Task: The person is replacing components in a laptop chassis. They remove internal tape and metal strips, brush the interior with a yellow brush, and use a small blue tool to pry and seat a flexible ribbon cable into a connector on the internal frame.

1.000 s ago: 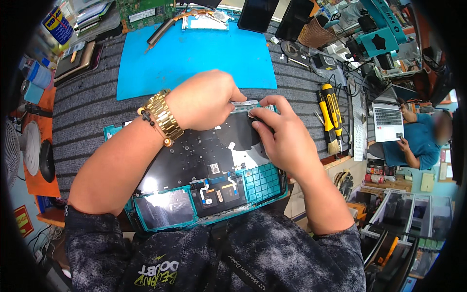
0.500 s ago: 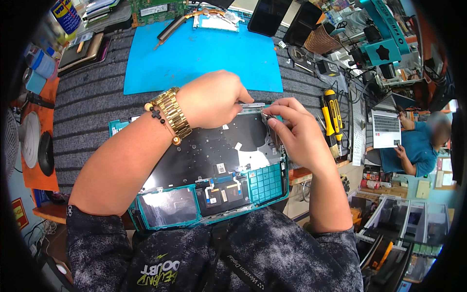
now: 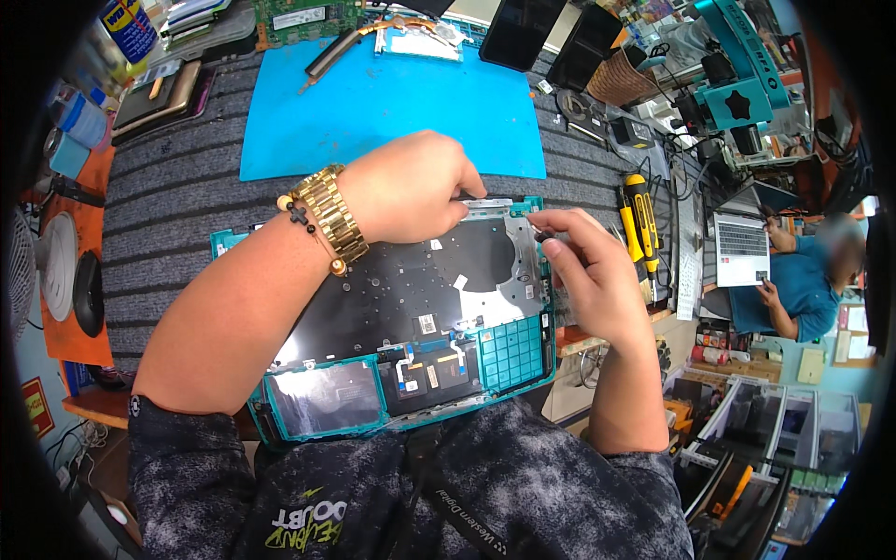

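Lying on the grey ribbed mat point(image 3: 168, 196) of the tabletop, just in front of the person's chest, the opened teal laptop base point(image 3: 420, 317) has its long axis running left to right, with the black underside of the keyboard and a silvery metal plate point(image 3: 509, 280) facing up. Both hands meet at its far right corner. The left hand point(image 3: 406, 187), wearing a gold watch point(image 3: 327, 219) and a bead bracelet, reaches across from the left and rests on the far edge, its fingers curled down onto the metal plate; what they press or pinch is hidden under the hand. The right hand point(image 3: 588, 275) comes up along the right edge, thumb and forefinger pressed together around something small and dark at the corner, too small to tell what. That corner lies directly beneath both grips, and the right hand is the nearer one to the right edge. Beyond the base lies a blue work mat point(image 3: 373, 112), with a green circuit board point(image 3: 303, 17) and copper heat pipe past it. A yellow-handled screwdriver point(image 3: 637, 219) lies to the right, and farther right another person in a blue top sits by a small laptop point(image 3: 742, 247).
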The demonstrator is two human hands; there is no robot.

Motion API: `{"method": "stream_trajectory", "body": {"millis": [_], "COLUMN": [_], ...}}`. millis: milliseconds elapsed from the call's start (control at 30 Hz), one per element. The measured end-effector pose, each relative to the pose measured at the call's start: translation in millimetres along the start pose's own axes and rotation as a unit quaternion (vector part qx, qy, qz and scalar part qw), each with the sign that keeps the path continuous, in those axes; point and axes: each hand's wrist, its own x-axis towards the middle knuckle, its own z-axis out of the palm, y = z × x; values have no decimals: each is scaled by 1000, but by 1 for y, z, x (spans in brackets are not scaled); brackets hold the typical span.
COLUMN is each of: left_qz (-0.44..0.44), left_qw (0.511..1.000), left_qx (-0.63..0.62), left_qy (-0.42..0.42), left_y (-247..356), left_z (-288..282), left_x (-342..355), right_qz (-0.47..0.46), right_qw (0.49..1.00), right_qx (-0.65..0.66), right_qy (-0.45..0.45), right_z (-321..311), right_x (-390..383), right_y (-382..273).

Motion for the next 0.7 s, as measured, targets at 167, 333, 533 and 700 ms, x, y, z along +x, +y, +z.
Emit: {"method": "stream_trajectory", "body": {"millis": [167,333,533,700], "left_qz": [10,-5,24,36], "left_qw": [1000,1000,1000,999], "left_qx": [-3,-2,15,23], "left_qy": [7,3,7,14], "left_y": [-1,-1,-1,-1], "left_z": [-4,-6,-7,-6], "left_x": [-1,-1,-2,-2], "right_qz": [40,32,-65,-263], "right_qw": [972,952,929,846], "right_qx": [229,302,326,329], "right_qy": [26,30,160,328], "right_z": [-5,-12,-25,-39], "right_x": [3,9,12,11], "right_y": [23,47,47,53]}}
